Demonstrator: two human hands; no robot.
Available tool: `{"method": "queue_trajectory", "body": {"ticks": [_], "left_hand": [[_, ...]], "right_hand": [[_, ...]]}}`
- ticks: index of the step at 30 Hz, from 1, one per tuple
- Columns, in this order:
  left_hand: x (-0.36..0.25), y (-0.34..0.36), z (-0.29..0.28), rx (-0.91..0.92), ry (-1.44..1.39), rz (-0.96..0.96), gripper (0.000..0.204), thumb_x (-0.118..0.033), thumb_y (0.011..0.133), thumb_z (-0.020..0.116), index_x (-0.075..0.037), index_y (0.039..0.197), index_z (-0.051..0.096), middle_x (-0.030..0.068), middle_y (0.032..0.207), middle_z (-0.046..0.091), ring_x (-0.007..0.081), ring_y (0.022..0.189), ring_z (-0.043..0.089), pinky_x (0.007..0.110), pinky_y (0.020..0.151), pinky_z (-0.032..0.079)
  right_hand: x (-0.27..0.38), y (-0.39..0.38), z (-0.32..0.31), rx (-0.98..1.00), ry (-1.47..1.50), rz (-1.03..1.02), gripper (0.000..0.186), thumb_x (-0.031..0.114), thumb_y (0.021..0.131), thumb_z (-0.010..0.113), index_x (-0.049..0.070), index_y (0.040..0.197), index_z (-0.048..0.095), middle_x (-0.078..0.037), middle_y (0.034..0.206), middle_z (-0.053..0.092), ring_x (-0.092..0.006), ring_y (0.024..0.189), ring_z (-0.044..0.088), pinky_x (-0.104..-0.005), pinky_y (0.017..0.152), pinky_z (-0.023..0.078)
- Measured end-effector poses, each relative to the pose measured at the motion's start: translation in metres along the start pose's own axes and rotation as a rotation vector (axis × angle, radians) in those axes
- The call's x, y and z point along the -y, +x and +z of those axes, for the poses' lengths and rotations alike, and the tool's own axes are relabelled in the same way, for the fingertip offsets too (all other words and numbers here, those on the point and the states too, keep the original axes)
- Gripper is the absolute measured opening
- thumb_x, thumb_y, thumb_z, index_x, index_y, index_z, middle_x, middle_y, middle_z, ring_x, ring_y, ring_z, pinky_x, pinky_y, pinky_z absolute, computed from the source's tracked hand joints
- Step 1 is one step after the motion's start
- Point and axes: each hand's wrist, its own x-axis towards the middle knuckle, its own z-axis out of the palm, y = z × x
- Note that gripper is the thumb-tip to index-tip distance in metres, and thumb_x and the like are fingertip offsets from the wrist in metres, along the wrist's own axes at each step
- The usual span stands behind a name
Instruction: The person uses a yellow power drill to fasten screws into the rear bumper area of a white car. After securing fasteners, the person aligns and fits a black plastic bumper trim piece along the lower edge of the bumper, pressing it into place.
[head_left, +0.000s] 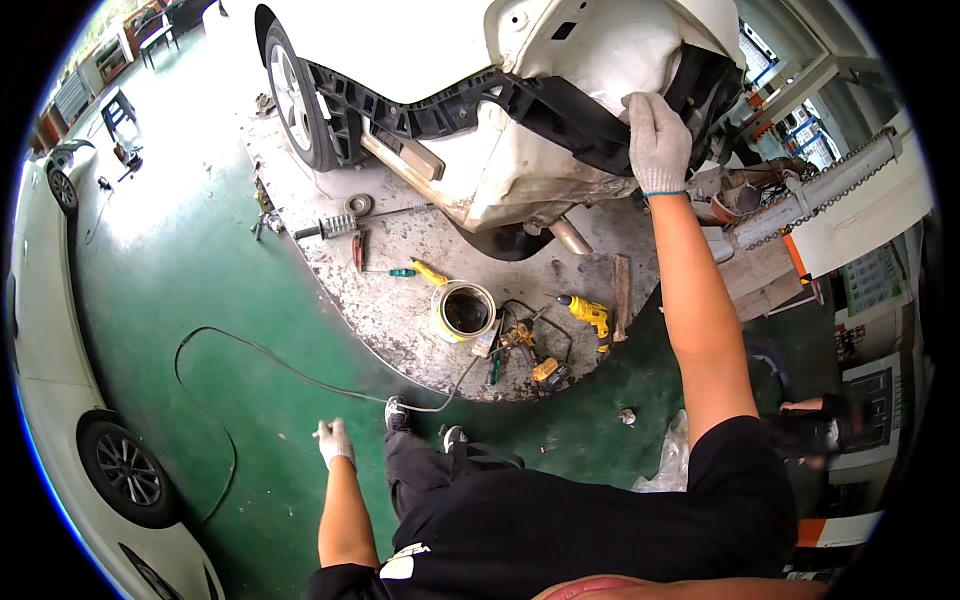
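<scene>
1. The black bracket (580, 120) runs along the white car's (400, 50) lower rear; the right hand (659, 145) rests at its right end, whether gripping or just touching I cannot tell.
2. Best to press gently and watch for sharp edges.
3. The left hand (335, 443) hangs released, empty; it could steady the bracket.
4. Shirt print (398, 568) and poster (870, 285) are too small to read.

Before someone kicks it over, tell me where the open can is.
The can stands near the head view's centre on the grey platform, left of the yellow drill.
</scene>
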Motion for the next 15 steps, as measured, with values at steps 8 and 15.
{"method": "queue_trajectory", "body": {"ticks": [8,15], "left_hand": [[0.051,0.016,0.004,-0.007,-0.020,-0.148,0.057,-0.036,0.102,0.065,-0.005,0.148,0.054,0.0125,0.113,0.067,0.0232,0.092,0.058,0.037,0.089,0.050],[0.169,-0.024,-0.007,-0.055,0.275,-0.396,0.059,-0.041,0.099,0.066,-0.005,0.144,0.054,0.0167,0.114,0.071,0.0315,0.096,0.067,0.044,0.091,0.054]], "right_hand": [[-0.015,-0.003,0.005,0.033,-0.065,-0.016,0.029,0.022,0.108,0.058,-0.002,0.105,0.075,-0.012,0.089,0.076,-0.0195,0.082,0.074,-0.0330,0.080,0.058],[-0.023,-0.014,0.018,-0.134,0.091,0.011,0.029,0.020,0.108,0.057,0.000,0.100,0.076,-0.013,0.084,0.076,-0.0212,0.079,0.074,-0.0344,0.077,0.058]]}}
